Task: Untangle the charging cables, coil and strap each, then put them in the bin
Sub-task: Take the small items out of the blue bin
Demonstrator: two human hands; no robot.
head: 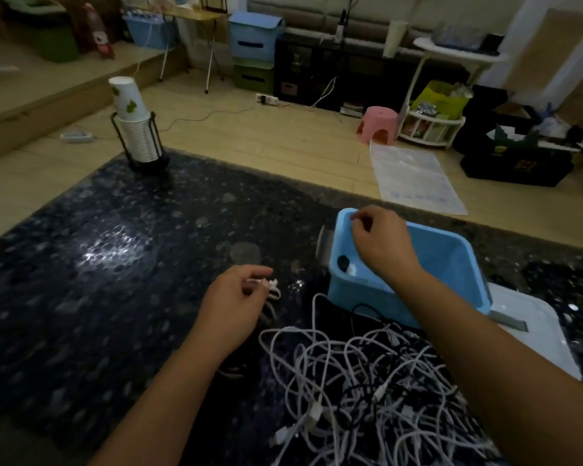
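Right hand hovers over the blue bin, fingers loosely curled with nothing visible in them. Left of the bin, the left hand pinches small white straps. The tangle of white and black cables sprawls just in front of the bin on the dark table. Inside the bin, something dark and white, too blurred to name.
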